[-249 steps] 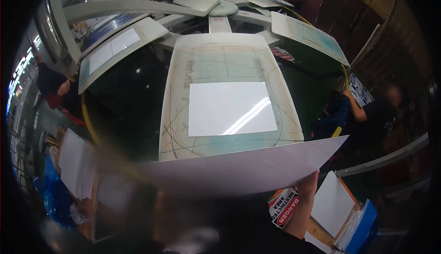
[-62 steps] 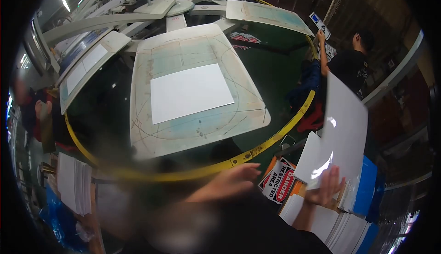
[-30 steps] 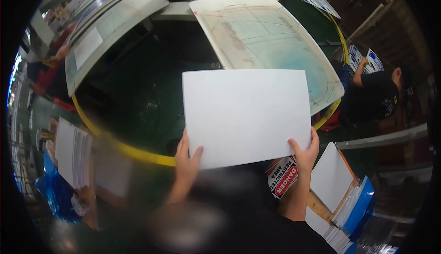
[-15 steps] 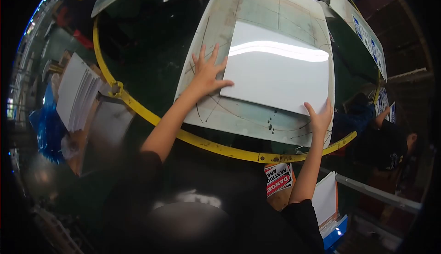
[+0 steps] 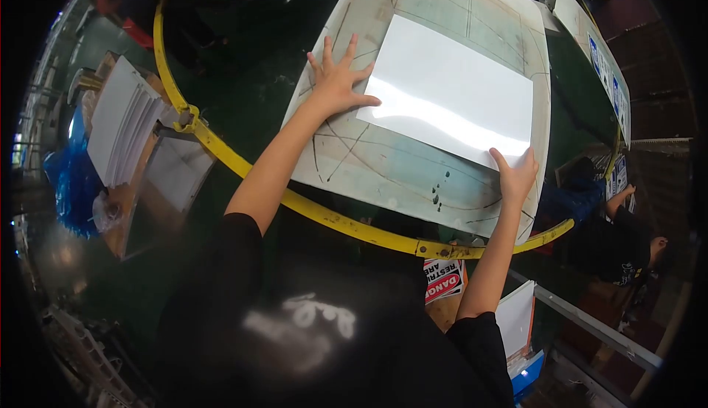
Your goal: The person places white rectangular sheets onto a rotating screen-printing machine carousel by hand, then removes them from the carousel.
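A glossy white sheet (image 5: 450, 76) lies on a worn, pale board (image 5: 383, 168) with scribbled dark lines and dark spots. My left hand (image 5: 339, 84) is spread wide at the sheet's left edge, its thumb touching near the lower left corner and its other fingers over the board. At the lower right corner, my right hand (image 5: 518, 176) has its thumb at the near edge and its fingers by the right edge, thumb and fingers apart. Whether any fingertip reaches under the sheet is hidden.
A yellow curved rail (image 5: 339, 224) runs around the board. Stacked white sheets (image 5: 122, 128) stand at left beside blue plastic (image 5: 77, 187). A danger sign (image 5: 444, 281) lies below the rail. Another person (image 5: 623, 231) is at right, near a board with printed signs (image 5: 608, 76).
The white sheet has slid away from me across the board and turned slightly clockwise. My left hand has moved forward with it; my right hand has shifted a little forward.
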Motion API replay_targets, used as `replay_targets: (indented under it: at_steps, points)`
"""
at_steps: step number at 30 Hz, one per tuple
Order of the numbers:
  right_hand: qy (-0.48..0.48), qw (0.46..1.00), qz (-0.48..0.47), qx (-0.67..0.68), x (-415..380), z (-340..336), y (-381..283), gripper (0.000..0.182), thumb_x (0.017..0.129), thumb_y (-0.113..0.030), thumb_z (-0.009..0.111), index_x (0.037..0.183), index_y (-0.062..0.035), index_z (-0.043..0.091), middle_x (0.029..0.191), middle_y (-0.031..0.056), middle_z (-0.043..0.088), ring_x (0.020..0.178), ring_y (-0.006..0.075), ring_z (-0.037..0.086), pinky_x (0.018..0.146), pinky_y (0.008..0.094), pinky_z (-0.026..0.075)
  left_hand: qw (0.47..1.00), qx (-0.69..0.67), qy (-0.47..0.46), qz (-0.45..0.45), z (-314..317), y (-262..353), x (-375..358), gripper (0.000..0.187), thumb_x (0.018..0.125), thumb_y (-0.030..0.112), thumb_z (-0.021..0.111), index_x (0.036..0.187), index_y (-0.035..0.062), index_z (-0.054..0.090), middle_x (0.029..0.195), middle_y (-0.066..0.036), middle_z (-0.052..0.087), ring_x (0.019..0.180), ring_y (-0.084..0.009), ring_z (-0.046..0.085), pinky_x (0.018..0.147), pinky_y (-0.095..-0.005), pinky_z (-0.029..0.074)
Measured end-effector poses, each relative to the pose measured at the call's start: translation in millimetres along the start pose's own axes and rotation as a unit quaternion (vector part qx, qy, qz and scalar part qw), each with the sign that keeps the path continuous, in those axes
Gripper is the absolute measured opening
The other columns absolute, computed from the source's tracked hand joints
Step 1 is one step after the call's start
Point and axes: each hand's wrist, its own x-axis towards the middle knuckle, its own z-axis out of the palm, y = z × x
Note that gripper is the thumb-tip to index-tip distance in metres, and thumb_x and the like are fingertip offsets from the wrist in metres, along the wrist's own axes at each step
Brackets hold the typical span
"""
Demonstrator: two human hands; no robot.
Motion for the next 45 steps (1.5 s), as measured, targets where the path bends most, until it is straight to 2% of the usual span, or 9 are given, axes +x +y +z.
replay_targets:
  at_steps: [7, 15, 18, 22, 25, 28, 36, 42, 45]
  points:
    - [0.002, 1.0, 0.004, 0.003, -1, 9, 5, 0.095, 0.058, -0.042, 0.08, 0.129, 0.0054, 0.039, 0.12, 0.0245, 0.044, 0.114, 0.0383, 0.045, 0.096, 0.0398, 0.037, 1.0, 0.002, -0.003, -0.007, -1, -3, 1, 0.073, 0.056, 0.061, 0.07, 0.119, 0.0249, 0.061, 0.152, -0.009, -0.001, 0.131, -0.0485, -0.018, 0.093, -0.072, -0.011]
    - [-0.012, 1.0, 0.013, -0.012, 2, 16, 8, 0.094, 0.059, -0.04, 0.08, 0.131, 0.0035, 0.038, 0.116, 0.023, 0.045, 0.111, 0.0373, 0.047, 0.095, 0.0392, 0.038, 0.997, 0.028, -0.003, -0.072, -4, 10, -2, 0.074, 0.054, 0.06, 0.073, 0.12, 0.03, 0.059, 0.152, -0.007, -0.001, 0.132, -0.047, -0.016, 0.095, -0.0719, -0.006]
    - [0.05, 0.998, -0.042, 0.006, 3, 24, 17, 0.078, 0.058, -0.041, 0.081, 0.112, 0.0067, 0.052, 0.102, 0.0272, 0.053, 0.098, 0.0402, 0.051, 0.086, 0.0438, 0.041, 0.996, 0.032, 0.005, -0.084, -3, 13, -4, 0.074, 0.053, 0.059, 0.074, 0.12, 0.031, 0.059, 0.152, -0.007, -0.001, 0.132, -0.0469, -0.016, 0.094, -0.0728, -0.005]
    - [0.055, 0.997, -0.048, 0.018, 6, 29, 25, 0.079, 0.057, -0.041, 0.081, 0.113, 0.006, 0.052, 0.103, 0.0272, 0.053, 0.099, 0.0403, 0.051, 0.086, 0.044, 0.041, 0.99, 0.036, 0.096, -0.096, 6, 14, -5, 0.07, 0.054, 0.057, 0.075, 0.119, 0.033, 0.059, 0.152, -0.008, 0.0, 0.133, -0.0463, -0.017, 0.093, -0.0735, -0.006]
    - [0.059, 0.997, -0.051, 0.024, 7, 28, 26, 0.08, 0.057, -0.041, 0.081, 0.114, 0.0059, 0.051, 0.104, 0.0274, 0.052, 0.1, 0.0404, 0.051, 0.087, 0.0439, 0.041, 0.994, 0.038, 0.018, -0.103, -6, 20, -8, 0.067, 0.056, 0.057, 0.073, 0.117, 0.0343, 0.06, 0.152, -0.007, 0.002, 0.132, -0.0473, -0.016, 0.093, -0.0755, -0.004]
    - [0.044, 0.998, -0.039, 0.016, 8, 27, 23, 0.081, 0.056, -0.041, 0.082, 0.114, 0.0059, 0.051, 0.105, 0.0277, 0.052, 0.1, 0.0405, 0.051, 0.088, 0.0438, 0.04, 0.994, 0.032, 0.0, -0.105, -9, 20, -6, 0.068, 0.055, 0.056, 0.075, 0.118, 0.0351, 0.059, 0.152, -0.009, 0.002, 0.133, -0.0462, -0.016, 0.092, -0.074, -0.008]
    - [0.009, 0.999, -0.011, 0.053, -6, 10, -8, 0.089, 0.055, -0.044, 0.082, 0.119, 0.0083, 0.048, 0.107, 0.028, 0.051, 0.104, 0.0406, 0.049, 0.089, 0.0427, 0.04, 0.99, 0.094, -0.025, -0.103, -12, 26, -4, 0.067, 0.058, 0.059, 0.071, 0.12, 0.0378, 0.056, 0.152, -0.007, 0.005, 0.133, -0.0447, -0.014, 0.094, -0.0744, -0.004]
    - [0.018, 0.999, 0.007, 0.041, -7, 12, -7, 0.092, 0.055, -0.045, 0.082, 0.124, 0.0048, 0.045, 0.112, 0.0275, 0.047, 0.102, 0.04, 0.049, 0.088, 0.0411, 0.041, 0.987, 0.128, -0.031, -0.093, -15, 31, -3, 0.064, 0.062, 0.056, 0.071, 0.121, 0.0369, 0.056, 0.151, -0.007, 0.006, 0.134, -0.0447, -0.012, 0.094, -0.0744, -0.003]
    - [0.004, 0.999, 0.02, 0.039, -4, 14, -4, 0.092, 0.054, -0.047, 0.081, 0.125, 0.0008, 0.046, 0.11, 0.0265, 0.048, 0.1, 0.0392, 0.049, 0.088, 0.0391, 0.042, 0.986, 0.153, -0.032, -0.061, -16, 34, -2, 0.063, 0.063, 0.055, 0.071, 0.12, 0.0309, 0.057, 0.151, -0.008, 0.006, 0.134, -0.0448, -0.01, 0.095, -0.0743, -0.003]
